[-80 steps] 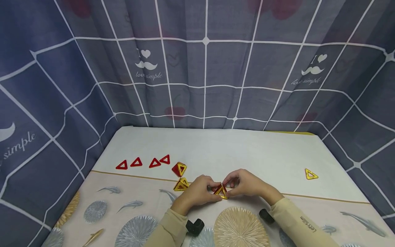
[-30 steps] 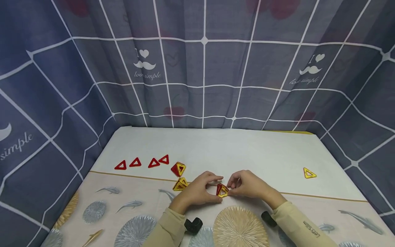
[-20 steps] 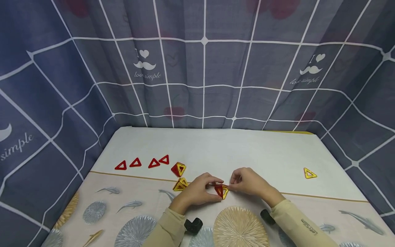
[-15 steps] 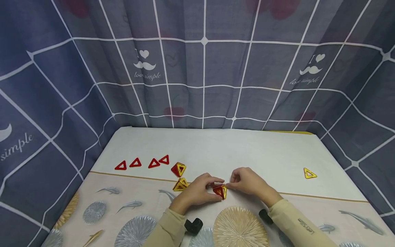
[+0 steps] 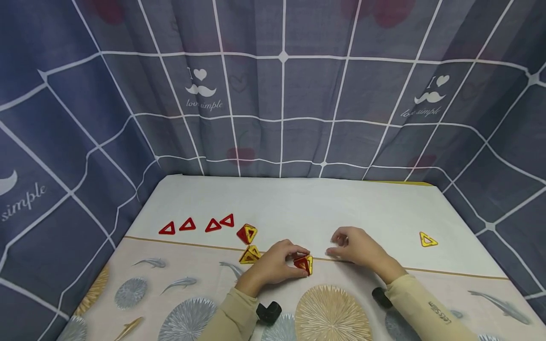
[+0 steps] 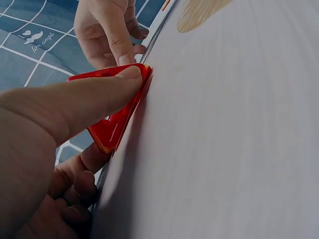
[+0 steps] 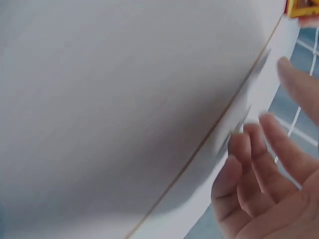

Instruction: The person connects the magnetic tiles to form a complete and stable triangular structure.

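Observation:
My left hand (image 5: 276, 263) grips a small red and yellow pyramid (image 5: 304, 265) of triangular magnetic tiles at the middle of the table. In the left wrist view the thumb lies across a red face of the pyramid (image 6: 112, 130), with fingers curled behind it. To the right, my right hand (image 5: 357, 248) is apart from the pyramid, its fingers loosely bent around nothing; the right wrist view shows that hand (image 7: 269, 184) with a gap between thumb and fingers. A yellow corner of the pyramid (image 7: 304, 9) shows at the top right there.
Left of the left hand stand a yellow pyramid (image 5: 250, 255) and a red and yellow one (image 5: 247, 233). Several red triangle tiles, such as one red tile (image 5: 187, 224), lie farther left. A lone yellow triangle tile (image 5: 428, 239) lies at the right. A curtain (image 5: 281, 104) surrounds the table.
The pyramid has been turned, so a red face now points forward, and it has shifted slightly left. My right hand has let go of it and moved away to the right.

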The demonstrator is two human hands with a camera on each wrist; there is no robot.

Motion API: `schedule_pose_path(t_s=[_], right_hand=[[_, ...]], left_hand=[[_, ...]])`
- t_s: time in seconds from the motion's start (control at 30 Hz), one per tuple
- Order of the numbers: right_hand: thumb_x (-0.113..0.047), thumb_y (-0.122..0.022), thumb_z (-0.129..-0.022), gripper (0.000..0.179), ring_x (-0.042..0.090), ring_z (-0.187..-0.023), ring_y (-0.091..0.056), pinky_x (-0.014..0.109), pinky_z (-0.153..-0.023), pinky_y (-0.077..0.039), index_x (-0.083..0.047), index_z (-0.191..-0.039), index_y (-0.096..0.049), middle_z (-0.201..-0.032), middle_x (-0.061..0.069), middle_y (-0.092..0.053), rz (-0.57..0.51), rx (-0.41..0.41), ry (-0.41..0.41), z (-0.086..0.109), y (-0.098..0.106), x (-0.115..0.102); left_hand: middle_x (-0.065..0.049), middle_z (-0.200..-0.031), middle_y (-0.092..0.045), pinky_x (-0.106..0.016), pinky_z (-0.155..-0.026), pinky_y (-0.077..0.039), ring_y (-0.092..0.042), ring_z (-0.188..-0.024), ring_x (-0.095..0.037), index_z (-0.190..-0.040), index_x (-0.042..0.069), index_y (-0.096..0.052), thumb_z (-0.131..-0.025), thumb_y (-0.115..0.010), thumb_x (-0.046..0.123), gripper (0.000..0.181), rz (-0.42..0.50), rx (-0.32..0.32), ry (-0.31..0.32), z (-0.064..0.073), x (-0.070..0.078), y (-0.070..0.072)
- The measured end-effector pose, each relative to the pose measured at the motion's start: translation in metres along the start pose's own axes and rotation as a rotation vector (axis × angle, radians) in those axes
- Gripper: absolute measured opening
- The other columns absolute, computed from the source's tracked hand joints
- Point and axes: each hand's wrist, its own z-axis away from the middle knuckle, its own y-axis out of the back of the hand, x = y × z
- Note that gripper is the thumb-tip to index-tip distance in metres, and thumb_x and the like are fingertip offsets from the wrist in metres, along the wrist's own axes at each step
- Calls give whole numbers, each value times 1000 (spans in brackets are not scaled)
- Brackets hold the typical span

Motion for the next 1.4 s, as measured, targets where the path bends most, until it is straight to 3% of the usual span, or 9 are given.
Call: schedule_pose_path(t_s=[0.2, 0.43, 0.7, 0.97, 1.4], right_hand=[[-40, -87, -78, 68, 29, -91, -60, 46, -77, -49, 5, -122, -63, -106, 17, -63, 55, 93, -81, 3, 28, 23], [-50, -83, -79, 83, 49, -105, -57, 58, -84, -48, 11, -128, -56, -117, 35, -58, 142, 117, -218, 19, 67, 63], [-56, -81, -78, 95, 58, -108, -50, 66, -86, -44, 17, -130, -50, -123, 44, -49, 199, 115, -369, 45, 105, 104], [-58, -82, -76, 101, 63, -116, -40, 70, -92, -38, 16, -133, -45, -130, 47, -40, 164, 149, -492, 66, 117, 140], [-56, -75, -84, 88, 59, -112, -47, 66, -92, -39, 17, -127, -53, -124, 41, -51, 153, 151, -562, 71, 114, 162]], left_hand=[[11, -100, -56, -30, -86, -46, -53, -93, -6, -122, 23, -72, -82, -85, 33, 44, -14, 10, 8, 0, 2, 0], [11, -102, -57, -31, -86, -47, -53, -95, -7, -122, 23, -72, -82, -85, 33, 43, -7, 21, 25, -1, 3, -2], [12, -101, -56, -31, -86, -47, -53, -94, -6, -122, 25, -71, -83, -85, 35, 43, -23, 34, 43, 0, 1, -4], [12, -101, -55, -31, -86, -48, -53, -95, -7, -122, 24, -70, -84, -84, 35, 42, -24, 38, 36, 0, 0, -4], [11, -104, -57, -32, -88, -47, -54, -97, -8, -122, 24, -70, -84, -84, 34, 41, -27, 33, 40, 1, 2, -2]])
